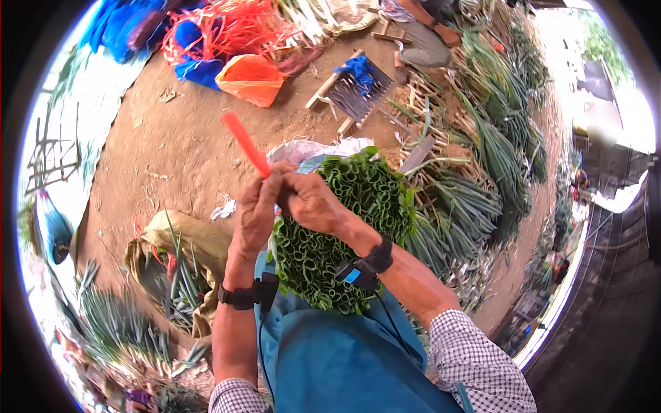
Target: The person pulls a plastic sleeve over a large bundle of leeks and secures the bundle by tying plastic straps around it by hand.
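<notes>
A red plastic strip sticks up from where the fingers of both hands meet. My left hand is closed, pinching the strip between thumb and fingers. Pressed up against it, my right hand is curled closed at the strip's lower end, which the fingers hide. Just below and to the right of the hands stands a thick bundle of green onions, its cut hollow green ends facing me. White and light-blue sheeting shows behind the bundle.
Long green onions lie heaped on the right. A low wooden-framed stool stands ahead, near a seated person. Red plastic strips and an orange bag lie at the upper left. A tan sack sits at left.
</notes>
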Demonstrator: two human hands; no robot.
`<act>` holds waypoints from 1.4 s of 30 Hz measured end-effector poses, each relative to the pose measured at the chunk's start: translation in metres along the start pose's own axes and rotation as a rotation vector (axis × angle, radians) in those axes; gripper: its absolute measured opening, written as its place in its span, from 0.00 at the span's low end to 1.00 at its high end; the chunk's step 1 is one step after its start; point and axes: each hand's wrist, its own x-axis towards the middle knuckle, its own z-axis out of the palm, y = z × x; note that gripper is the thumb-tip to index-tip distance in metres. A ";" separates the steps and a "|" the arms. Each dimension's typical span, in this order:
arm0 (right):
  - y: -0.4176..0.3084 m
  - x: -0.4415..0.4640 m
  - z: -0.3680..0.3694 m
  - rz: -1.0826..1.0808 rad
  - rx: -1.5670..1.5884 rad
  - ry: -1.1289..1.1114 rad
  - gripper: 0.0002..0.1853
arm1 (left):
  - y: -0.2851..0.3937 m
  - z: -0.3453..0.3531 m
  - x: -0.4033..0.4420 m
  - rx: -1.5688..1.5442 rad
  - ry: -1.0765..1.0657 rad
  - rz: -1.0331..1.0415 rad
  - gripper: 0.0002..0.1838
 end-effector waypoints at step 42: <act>0.186 -0.416 0.114 0.338 0.587 1.331 0.14 | 0.033 0.078 0.017 0.741 -0.488 -0.414 0.19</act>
